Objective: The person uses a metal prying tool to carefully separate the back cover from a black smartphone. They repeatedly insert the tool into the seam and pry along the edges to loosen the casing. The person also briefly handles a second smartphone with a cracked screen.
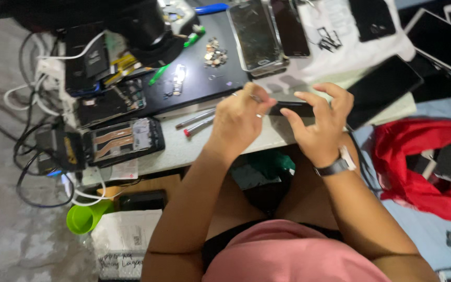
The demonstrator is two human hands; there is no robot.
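My left hand (238, 120) is curled around a thin metal tool whose tip shows near the thumb, over the front edge of a low white work table (184, 149). My right hand (319, 125), with a watch on its wrist, has its fingers spread and bent on a dark phone (293, 108) lying at the table's edge. The two hands are close together, with the tool tip pointing at the phone's left end.
An opened phone frame (123, 140) and two screwdrivers (197, 122) lie left of my hands. Farther back are a black mat (199, 78) with small screws, several phones and screens (257, 34), tangled cables (37, 104), a green cup (84, 216) and red cloth (424, 162).
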